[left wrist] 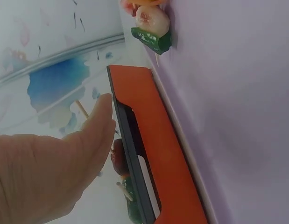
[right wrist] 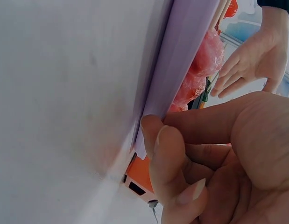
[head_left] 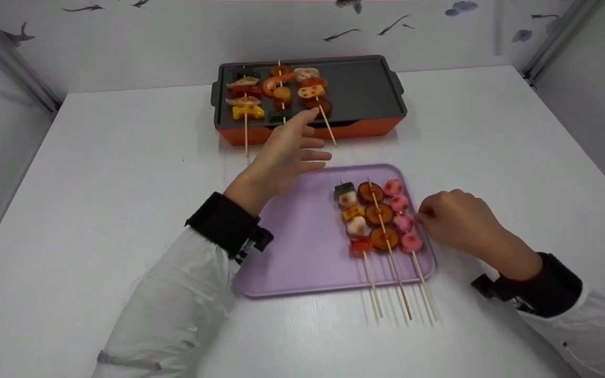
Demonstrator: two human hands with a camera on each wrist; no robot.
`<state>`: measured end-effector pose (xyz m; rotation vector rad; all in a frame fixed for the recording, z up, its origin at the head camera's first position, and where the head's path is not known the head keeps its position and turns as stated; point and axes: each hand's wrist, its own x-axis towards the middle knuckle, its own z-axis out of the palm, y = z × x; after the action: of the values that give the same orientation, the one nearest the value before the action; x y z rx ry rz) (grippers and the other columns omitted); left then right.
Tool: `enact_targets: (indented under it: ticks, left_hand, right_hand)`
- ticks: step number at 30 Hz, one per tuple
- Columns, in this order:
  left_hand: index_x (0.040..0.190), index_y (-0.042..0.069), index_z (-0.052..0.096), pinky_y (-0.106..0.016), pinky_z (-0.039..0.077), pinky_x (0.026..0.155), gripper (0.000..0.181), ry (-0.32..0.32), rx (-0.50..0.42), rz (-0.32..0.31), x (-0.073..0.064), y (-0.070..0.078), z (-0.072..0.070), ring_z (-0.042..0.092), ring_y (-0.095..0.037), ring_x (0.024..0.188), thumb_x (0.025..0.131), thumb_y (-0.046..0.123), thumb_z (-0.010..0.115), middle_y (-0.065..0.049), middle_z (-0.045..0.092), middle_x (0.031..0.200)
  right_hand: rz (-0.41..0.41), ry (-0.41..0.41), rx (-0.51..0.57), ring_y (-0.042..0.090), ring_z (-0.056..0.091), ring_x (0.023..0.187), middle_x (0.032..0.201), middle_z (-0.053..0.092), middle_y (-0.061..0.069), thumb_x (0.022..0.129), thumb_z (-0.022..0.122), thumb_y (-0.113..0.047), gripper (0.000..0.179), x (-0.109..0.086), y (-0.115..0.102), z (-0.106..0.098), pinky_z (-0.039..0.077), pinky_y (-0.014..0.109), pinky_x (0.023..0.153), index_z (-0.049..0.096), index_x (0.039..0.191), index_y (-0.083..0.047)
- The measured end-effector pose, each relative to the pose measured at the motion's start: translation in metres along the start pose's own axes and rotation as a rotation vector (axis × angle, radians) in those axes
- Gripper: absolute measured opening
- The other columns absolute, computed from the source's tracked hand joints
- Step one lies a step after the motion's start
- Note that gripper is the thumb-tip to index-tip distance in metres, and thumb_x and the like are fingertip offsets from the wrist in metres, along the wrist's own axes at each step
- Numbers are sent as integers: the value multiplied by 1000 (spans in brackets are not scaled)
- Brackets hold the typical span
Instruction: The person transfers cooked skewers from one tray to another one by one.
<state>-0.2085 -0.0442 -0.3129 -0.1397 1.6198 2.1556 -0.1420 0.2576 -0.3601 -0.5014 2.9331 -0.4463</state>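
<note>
My left hand [head_left: 287,152], fingers extended and thumb raised, is over the gap between the orange grill [head_left: 371,127] and the purple tray [head_left: 297,252]. It holds nothing; its thumb appears close to the bare stick of the rightmost grill skewer [head_left: 312,92]. At the tray's right rim, my right hand [head_left: 457,220] has curled fingers and pinches the edge with thumb and index finger [right wrist: 167,149]. Three skewers lie on the tray's right side: a mixed vegetable skewer [head_left: 354,212], one of brown round slices [head_left: 378,214] and one of pink balls [head_left: 402,223].
Two more skewers, one with yellow pepper [head_left: 248,112] and one with a shrimp [head_left: 276,83], lie on the black grill plate [head_left: 360,89]. The tray's skewer sticks overhang its near edge onto the white table [head_left: 491,142]. Patterned wall panels [head_left: 281,31] enclose the back and sides.
</note>
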Motion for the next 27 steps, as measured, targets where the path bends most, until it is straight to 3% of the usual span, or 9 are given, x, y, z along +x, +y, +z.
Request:
enact_targets:
  ticks: [5, 10, 17, 22, 27]
  left_hand:
    - [155, -2, 27, -44, 50, 104, 73, -10, -114, -29, 17, 4, 1, 57, -37, 127, 105, 44, 54, -25, 42, 150]
    - [151, -6, 34, -43, 54, 98, 64, 21, -187, -76, 32, 6, 2, 58, -39, 124, 105, 32, 58, -26, 47, 142]
    - [140, -4, 49, -39, 60, 86, 42, 82, -305, -83, 46, 9, 7, 68, -36, 101, 104, 14, 59, -25, 60, 117]
    - [132, -10, 59, -30, 60, 75, 35, 113, -276, -66, 51, 6, 7, 68, -28, 82, 100, 2, 63, -19, 66, 96]
    - [127, -11, 64, -30, 60, 78, 30, 130, -189, -43, 54, 8, 11, 69, -25, 83, 97, -3, 63, -18, 67, 101]
  right_hand:
    - [-15, 20, -2, 17, 54, 60, 75, 70, 6, 92, 69, -10, 13, 0, 1, -1, 44, 32, 53, 78, 89, 0]
    - [-24, 30, -5, 17, 54, 60, 77, 72, 7, 91, 70, -9, 13, -1, 0, 0, 44, 32, 52, 78, 89, 0]
    - [-20, 28, -13, 18, 55, 61, 77, 72, 8, 91, 71, -10, 13, -2, 1, 0, 46, 32, 53, 78, 90, 1]
    - [-15, 28, -15, 18, 56, 62, 77, 72, 7, 92, 70, -10, 13, -1, 0, 0, 49, 35, 54, 78, 90, 0]
    - [-4, 22, -11, 18, 56, 62, 76, 71, 7, 92, 70, -10, 13, -2, -1, -1, 48, 35, 54, 78, 89, -1]
